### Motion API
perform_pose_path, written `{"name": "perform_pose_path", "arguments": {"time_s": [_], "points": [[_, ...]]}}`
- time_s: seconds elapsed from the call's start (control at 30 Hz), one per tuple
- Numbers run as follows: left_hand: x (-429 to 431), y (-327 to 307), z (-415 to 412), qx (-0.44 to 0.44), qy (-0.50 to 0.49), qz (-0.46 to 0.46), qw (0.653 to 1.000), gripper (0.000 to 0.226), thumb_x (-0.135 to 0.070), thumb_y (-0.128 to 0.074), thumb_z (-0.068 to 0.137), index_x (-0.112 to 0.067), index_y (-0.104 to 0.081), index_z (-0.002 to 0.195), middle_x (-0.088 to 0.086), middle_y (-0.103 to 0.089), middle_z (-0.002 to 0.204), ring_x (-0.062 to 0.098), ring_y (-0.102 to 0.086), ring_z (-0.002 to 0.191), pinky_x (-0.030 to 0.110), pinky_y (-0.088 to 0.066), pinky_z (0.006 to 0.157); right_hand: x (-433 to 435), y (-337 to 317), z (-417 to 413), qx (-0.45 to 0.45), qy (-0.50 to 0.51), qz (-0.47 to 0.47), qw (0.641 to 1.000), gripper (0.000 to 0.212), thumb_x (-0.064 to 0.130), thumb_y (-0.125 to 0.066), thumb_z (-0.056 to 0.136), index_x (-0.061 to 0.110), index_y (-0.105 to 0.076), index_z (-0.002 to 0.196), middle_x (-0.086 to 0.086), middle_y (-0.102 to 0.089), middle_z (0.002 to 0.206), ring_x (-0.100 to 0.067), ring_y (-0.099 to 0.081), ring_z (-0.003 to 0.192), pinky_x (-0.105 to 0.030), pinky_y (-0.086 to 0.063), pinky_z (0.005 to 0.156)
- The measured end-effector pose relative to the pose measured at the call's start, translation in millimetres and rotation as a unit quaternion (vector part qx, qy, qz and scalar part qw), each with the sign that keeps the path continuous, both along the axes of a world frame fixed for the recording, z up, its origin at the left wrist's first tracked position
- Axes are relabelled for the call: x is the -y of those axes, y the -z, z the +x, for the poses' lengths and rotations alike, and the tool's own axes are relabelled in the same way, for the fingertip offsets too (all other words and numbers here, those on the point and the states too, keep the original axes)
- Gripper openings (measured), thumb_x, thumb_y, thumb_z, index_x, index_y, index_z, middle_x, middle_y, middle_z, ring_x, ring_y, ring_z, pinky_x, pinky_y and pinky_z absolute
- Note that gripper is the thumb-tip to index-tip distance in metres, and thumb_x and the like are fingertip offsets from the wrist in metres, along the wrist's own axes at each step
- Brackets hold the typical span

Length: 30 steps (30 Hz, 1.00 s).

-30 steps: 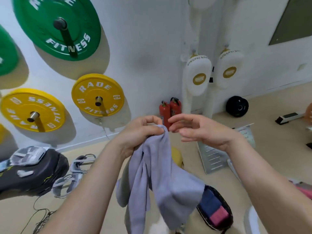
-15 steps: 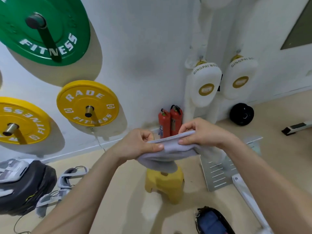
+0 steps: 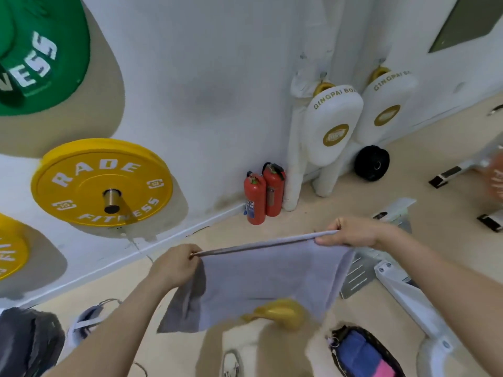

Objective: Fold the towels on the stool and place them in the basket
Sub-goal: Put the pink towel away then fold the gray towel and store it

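A pale grey-lilac towel (image 3: 266, 278) hangs stretched in the air between my hands. My left hand (image 3: 174, 268) pinches its upper left corner, and my right hand (image 3: 351, 235) pinches its upper right corner. The top edge is pulled taut and the cloth drapes down over part of the yellow stool (image 3: 283, 314) on the floor below. At the lower right lies a dark basket (image 3: 378, 341) holding folded blue and pink towels (image 3: 367, 360).
Yellow (image 3: 100, 183) and green (image 3: 40, 55) weight plates hang on the white wall. Two red fire extinguishers (image 3: 262, 193) stand at the wall's foot, beside white boxing pads (image 3: 334, 126). A white metal frame (image 3: 402, 292) lies at right, dark gear (image 3: 27, 344) at lower left.
My hands have moved apart, spreading the towel from a bunched fold into a wide taut sheet. The towel now hangs lower, over the stool.
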State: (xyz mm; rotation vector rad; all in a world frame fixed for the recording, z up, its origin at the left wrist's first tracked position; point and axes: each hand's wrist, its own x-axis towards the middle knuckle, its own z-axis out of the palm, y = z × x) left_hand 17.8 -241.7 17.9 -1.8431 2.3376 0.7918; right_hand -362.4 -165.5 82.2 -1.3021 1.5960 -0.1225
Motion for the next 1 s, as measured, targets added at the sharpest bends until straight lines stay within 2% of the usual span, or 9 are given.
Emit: {"name": "perform_pose_path", "arguments": {"time_s": [0.07,0.23,0.37,0.47,0.6,0.7,0.83,0.9,1.0], "points": [[25.4,31.3,13.4,0.028,-0.004,-0.02,0.999,0.025,-0.022,-0.04,0.092,-0.032,-0.062,0.095,-0.003,-0.068,0.103,0.022,-0.061,0.096,0.031,-0.048,0.074,11.2,34.4,-4.2,0.006,0.035,0.029,0.999,0.043,0.039,-0.066,0.086,-0.003,-0.065,0.079,-0.003,-0.056,0.064,-0.012,-0.048,0.059,-0.023,-0.036,0.056],[73.1,123.6,8.7,0.05,-0.027,-0.037,0.998,0.023,-0.023,-0.038,0.093,-0.023,-0.06,0.097,0.003,-0.07,0.098,0.026,-0.062,0.092,0.035,-0.05,0.071,41.5,143.2,-8.6,-0.078,0.152,-0.054,0.984,0.038,0.041,-0.067,0.071,0.019,-0.042,0.053,0.004,-0.041,0.052,-0.018,-0.038,0.055,-0.028,-0.028,0.055],[110.8,174.0,-12.9,0.041,-0.02,-0.086,0.995,0.021,-0.02,-0.04,0.094,-0.016,-0.059,0.099,0.01,-0.069,0.095,0.033,-0.062,0.089,0.035,-0.046,0.066,62.2,210.5,-16.5,-0.222,0.271,-0.182,0.919,0.023,0.023,-0.06,0.08,0.035,-0.057,0.061,-0.007,-0.061,0.069,-0.03,-0.06,0.075,-0.03,-0.039,0.063],[135.6,182.4,-37.2,0.015,-0.046,-0.175,0.983,0.022,-0.019,-0.043,0.095,-0.015,-0.062,0.105,0.017,-0.067,0.096,0.04,-0.061,0.089,0.038,-0.043,0.066,66.7,228.9,-32.2,-0.292,0.276,-0.284,0.871,0.017,0.016,-0.055,0.085,0.016,-0.072,0.085,-0.019,-0.067,0.081,-0.038,-0.062,0.082,-0.036,-0.044,0.065],[144.3,187.5,-44.7,-0.036,-0.077,-0.315,0.945,0.02,-0.016,-0.048,0.094,-0.019,-0.064,0.106,0.015,-0.066,0.09,0.04,-0.059,0.083,0.036,-0.037,0.061,51.6,249.8,-54.3,-0.351,0.243,-0.387,0.817,0.032,0.019,-0.044,0.08,0.002,-0.069,0.086,-0.022,-0.062,0.078,-0.041,-0.055,0.077,-0.037,-0.038,0.062],[131.9,229.0,-31.5,-0.063,-0.02,-0.361,0.93,0.014,-0.012,-0.056,0.09,-0.02,-0.065,0.097,0.012,-0.066,0.084,0.038,-0.059,0.076,0.036,-0.039,0.057,21.4,301.5,-55.1,-0.363,0.263,-0.417,0.79,0.033,0.016,-0.045,0.078,0.0,-0.071,0.092,-0.016,-0.05,0.075,-0.039,-0.051,0.08,-0.031,-0.029,0.065],[101.8,345.6,-7.7,-0.016,0.05,-0.323,0.945,0.014,-0.014,-0.064,0.083,-0.02,-0.07,0.094,0.007,-0.069,0.077,0.033,-0.065,0.066,0.032,-0.043,0.054,-35.5,416.1,-42.9,-0.35,0.212,-0.393,0.824,0.042,0.027,-0.042,0.081,0.0,-0.073,0.091,-0.014,-0.052,0.075,-0.037,-0.051,0.074,-0.031,-0.031,0.063],[86.8,417.6,2.3,-0.009,0.101,-0.292,0.951,0.02,-0.028,-0.053,0.078,-0.022,-0.071,0.085,0.002,-0.069,0.066,0.03,-0.064,0.054,0.028,-0.043,0.049,-61.3,488.6,-42.3,-0.359,0.137,-0.389,0.837,0.042,0.031,-0.041,0.082,0.003,-0.073,0.084,-0.011,-0.055,0.072,-0.035,-0.053,0.068,-0.034,-0.036,0.06],[68.8,522.7,17.4,0.052,0.197,-0.238,0.95,0.026,-0.038,-0.039,0.07,-0.03,-0.063,0.077,-0.004,-0.063,0.053,0.028,-0.06,0.045,0.025,-0.04,0.042,-97.8,592.6,-44.1,-0.33,0.004,-0.336,0.882,0.021,0.032,-0.044,0.082,0.024,-0.064,0.078,-0.001,-0.052,0.071,-0.028,-0.054,0.066,-0.036,-0.045,0.055]]}}
